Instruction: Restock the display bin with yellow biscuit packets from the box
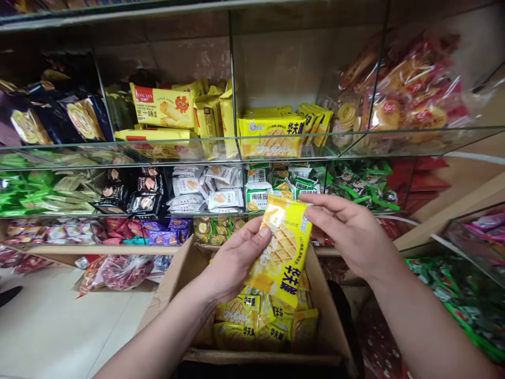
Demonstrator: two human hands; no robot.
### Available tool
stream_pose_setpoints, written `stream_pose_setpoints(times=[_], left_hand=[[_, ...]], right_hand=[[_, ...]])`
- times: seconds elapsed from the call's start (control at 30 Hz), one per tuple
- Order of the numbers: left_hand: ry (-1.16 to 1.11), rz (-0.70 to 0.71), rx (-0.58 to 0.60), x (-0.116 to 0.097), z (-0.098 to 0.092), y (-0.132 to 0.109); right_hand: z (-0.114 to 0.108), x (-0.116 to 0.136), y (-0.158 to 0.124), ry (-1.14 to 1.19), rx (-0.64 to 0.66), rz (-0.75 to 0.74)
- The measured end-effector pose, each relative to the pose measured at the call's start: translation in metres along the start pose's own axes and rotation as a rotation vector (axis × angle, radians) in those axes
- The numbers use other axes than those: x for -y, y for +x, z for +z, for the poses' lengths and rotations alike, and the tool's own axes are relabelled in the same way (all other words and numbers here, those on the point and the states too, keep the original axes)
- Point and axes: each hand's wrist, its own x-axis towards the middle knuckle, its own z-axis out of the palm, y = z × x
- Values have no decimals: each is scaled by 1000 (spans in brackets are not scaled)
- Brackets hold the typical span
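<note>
A yellow waffle snack packet [282, 245], with a waffle picture and dark blue lettering, is held up tilted between my two hands. My left hand [240, 258] grips its left edge, thumb on the front. At the upper right corner, my right hand [343, 229] pinches the packet between thumb and fingers. Below it sits an open cardboard box [327, 321] with several more yellow packets [240, 310] inside. Matching waffle packets [272, 131] lie stacked on the shelf straight ahead, with some standing on edge beside the stack.
Glass dividers and a glass front edge [177, 147] section the shelves. Yellow chicken roll packs [161, 108] sit left of the waffle packets, and clear-wrapped snacks [410, 105] fill the right section. Lower shelves hold white packets [224, 197] and green packets [258, 197]. A bagged bundle [122, 271] rests at lower left.
</note>
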Motion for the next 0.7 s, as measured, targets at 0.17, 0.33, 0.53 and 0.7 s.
stream_pose_setpoints(times=[0.17, 0.33, 0.53, 0.7], left_hand=[[84, 13, 25, 6, -8, 2], [-3, 230, -133, 19, -3, 4], [-42, 272, -279, 25, 4, 4], [210, 261, -255, 27, -12, -4]], right_hand=[[3, -5, -1, 113, -43, 78], [26, -14, -20, 210, 3, 103], [39, -19, -38, 48, 83, 123], [-4, 25, -11, -190, -225, -75]])
